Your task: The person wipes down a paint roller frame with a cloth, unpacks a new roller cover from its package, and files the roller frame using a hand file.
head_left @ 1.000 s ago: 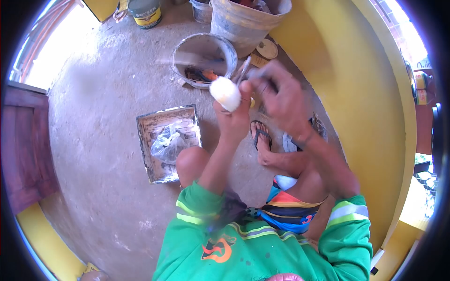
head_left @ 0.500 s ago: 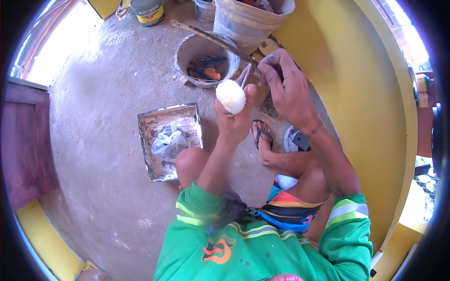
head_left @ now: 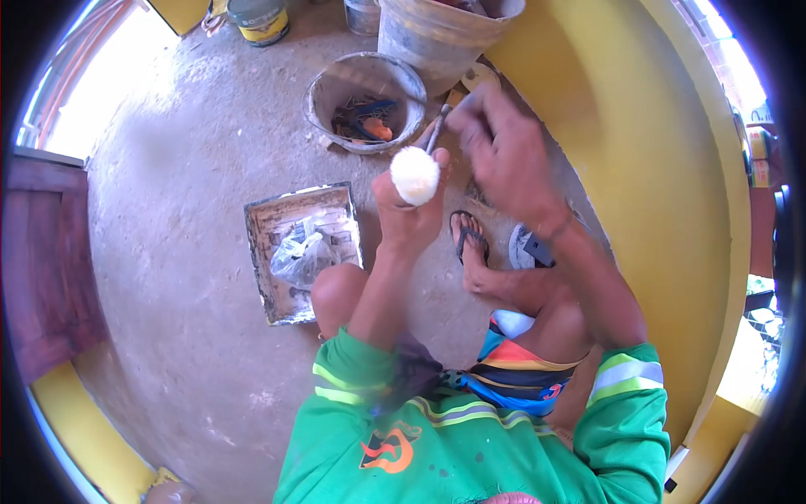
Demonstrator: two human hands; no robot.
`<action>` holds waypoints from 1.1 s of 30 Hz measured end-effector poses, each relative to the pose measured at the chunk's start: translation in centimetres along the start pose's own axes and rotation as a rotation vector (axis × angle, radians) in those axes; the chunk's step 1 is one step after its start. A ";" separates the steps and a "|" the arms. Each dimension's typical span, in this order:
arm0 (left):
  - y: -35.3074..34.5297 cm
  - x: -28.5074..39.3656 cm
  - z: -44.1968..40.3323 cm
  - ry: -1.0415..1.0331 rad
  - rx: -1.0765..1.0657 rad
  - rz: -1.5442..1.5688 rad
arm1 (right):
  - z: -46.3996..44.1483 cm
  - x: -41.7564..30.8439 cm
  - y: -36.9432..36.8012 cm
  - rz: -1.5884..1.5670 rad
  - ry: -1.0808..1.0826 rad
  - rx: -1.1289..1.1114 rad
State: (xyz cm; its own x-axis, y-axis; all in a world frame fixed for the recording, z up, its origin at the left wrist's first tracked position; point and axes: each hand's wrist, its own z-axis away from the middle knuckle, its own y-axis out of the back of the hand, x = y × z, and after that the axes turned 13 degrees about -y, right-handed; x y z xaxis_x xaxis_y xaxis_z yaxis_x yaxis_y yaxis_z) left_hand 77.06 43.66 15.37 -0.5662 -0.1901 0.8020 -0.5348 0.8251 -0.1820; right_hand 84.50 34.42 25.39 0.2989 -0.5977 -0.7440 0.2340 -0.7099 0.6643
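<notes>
My left hand [head_left: 408,218] is closed around a paint roller, its fluffy white cover [head_left: 415,176] facing up toward me. The roller's thin metal rod [head_left: 438,128] sticks out beyond my thumb. Beside the rod, my right hand [head_left: 514,164] has curled fingers and is smeared by motion. A long thin stick [head_left: 374,74] runs from its fingertips across the bucket, showing only as a faint blur. Just past my hands stands a round bucket [head_left: 314,105] with debris, a blue piece and an orange piece inside.
A paint-stained square tray [head_left: 257,252] holding a clear plastic bag [head_left: 304,254] lies left of my knee. Larger bucket [head_left: 428,46] and paint tub [head_left: 259,18] stand at the back. The yellow wall [head_left: 638,168] rises on my right. My sandalled foot [head_left: 468,238] is below my hands.
The stick, sharp before, is now blurred, and my right hand has shifted slightly and smeared. My left hand with the roller has dipped a little.
</notes>
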 end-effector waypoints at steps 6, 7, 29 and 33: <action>0.0 -0.5 -0.7 -0.210 -0.035 -0.180 | 0.3 1.7 1.4 0.061 0.039 0.040; 0.2 -0.4 -0.9 -0.248 -0.045 -0.217 | 0.3 1.6 1.7 0.059 0.036 0.073; 1.5 -0.1 -1.5 -0.377 -0.105 -0.373 | 0.9 0.5 0.1 -0.003 0.088 -0.090; 2.0 -0.3 -1.4 -0.334 -0.127 -0.383 | 0.7 0.6 -0.4 -0.017 0.109 -0.084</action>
State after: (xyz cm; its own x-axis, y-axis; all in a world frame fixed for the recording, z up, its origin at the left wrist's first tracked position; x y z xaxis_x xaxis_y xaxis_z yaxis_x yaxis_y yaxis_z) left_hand 77.10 46.10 15.55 -0.5254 -0.6326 0.5690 -0.6737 0.7178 0.1758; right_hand 83.95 34.13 24.64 0.3921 -0.5381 -0.7462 0.3148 -0.6836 0.6584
